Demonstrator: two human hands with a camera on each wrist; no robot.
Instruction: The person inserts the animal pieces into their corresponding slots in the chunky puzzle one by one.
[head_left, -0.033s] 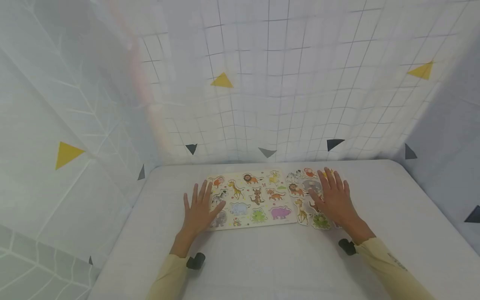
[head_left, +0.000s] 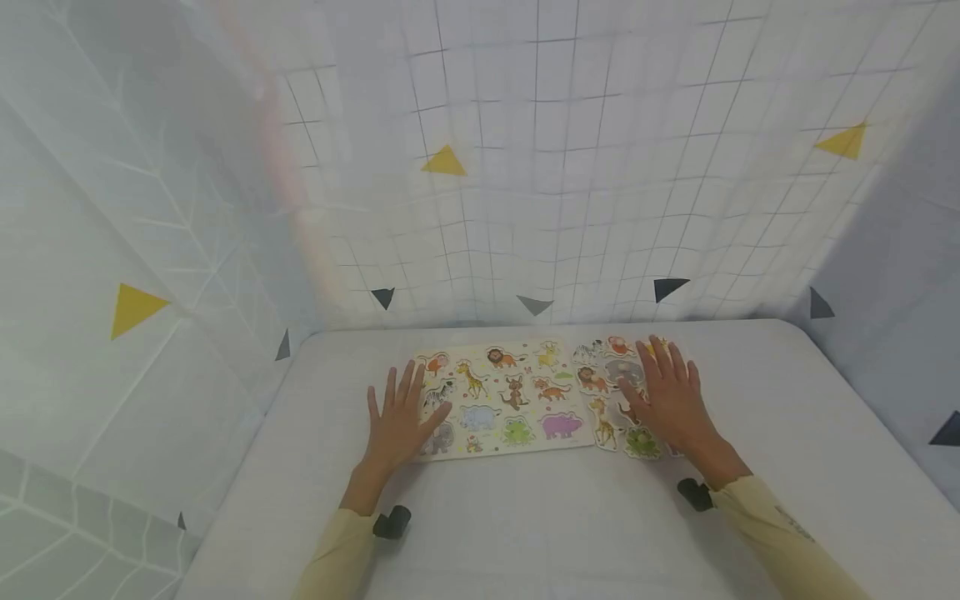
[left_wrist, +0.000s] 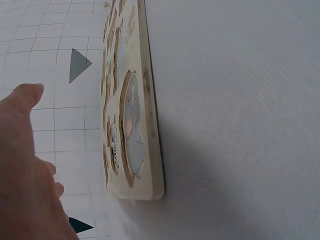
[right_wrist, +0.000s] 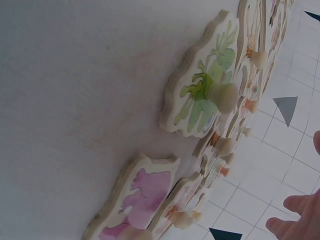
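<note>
Next to nothing's moved since the earlier frame: R hand (head_left: 672,406) has shifted a hair at most, the rest matches. So, as I judge it, the work stands exactly where it was, no pc. taken up.

Going L to R: L hand (head_left: 393,427) hangs over the near-left end of the puzzle board (head_left: 493,396), fingers & thumb spread apart, holding nothing; the close side view shows a gap btwn it and the board. Board lies flat on the white table (head_left: 525,533). It's the container here: shallow cut-outs, e.g. the elephant recess (left_wrist: 134,130), w/ a printed animal at the bottom & no knobbed pc. in any I can see.

Just right of it, the loose pcs. lie bunched on the table: lion pc. (head_left: 592,379) & giraffe pc. (head_left: 603,423) nearest the board, then frog pc. (right_wrist: 202,87) and hippo pc. (right_wrist: 142,195), each w/ a wooden knob. R hand is above that bunch, fingers slightly apart, thumb out, nothing gripped; some pcs. hidden underneath, can't tell which.
</note>
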